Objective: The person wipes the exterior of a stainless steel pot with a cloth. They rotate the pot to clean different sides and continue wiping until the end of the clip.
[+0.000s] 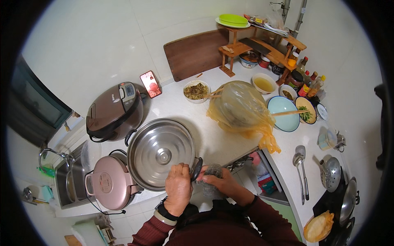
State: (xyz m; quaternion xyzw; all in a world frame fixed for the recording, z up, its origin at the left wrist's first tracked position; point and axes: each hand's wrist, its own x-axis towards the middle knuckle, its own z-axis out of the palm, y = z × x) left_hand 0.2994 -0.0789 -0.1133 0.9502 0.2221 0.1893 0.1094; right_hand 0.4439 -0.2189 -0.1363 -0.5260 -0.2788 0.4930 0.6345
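My left hand has its fingers curled at the front rim of a wide steel pot with a lid or inner disc, beside its black handle. My right hand grips a crumpled grey mesh-like bundle, just right of that handle; its exact kind is unclear. Behind my hands, an orange-tinted plastic bag covers a rounded object, with chopsticks nearby.
A rice cooker, pink appliance and sink are left. Bowls, a phone and a wooden rack line the back. An open drawer is below; utensils and pans are right.
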